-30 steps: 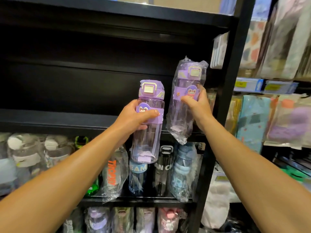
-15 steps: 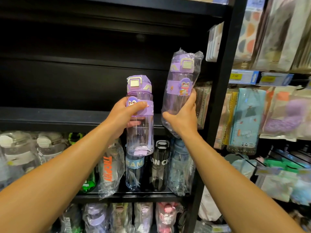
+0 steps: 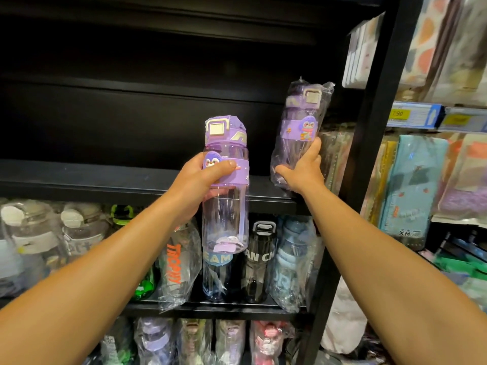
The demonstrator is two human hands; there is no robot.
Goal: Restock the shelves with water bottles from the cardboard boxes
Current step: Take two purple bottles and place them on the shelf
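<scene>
Where visible, price tag (image 3: 397,113) "7.90"

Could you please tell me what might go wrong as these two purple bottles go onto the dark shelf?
The right hand holds the wrapped purple bottle low, through loose plastic, near the shelf edge; it might slip or topple. The left hand holds the unwrapped purple bottle with its base below the shelf edge, so it could knock the board unless lifted.
</scene>
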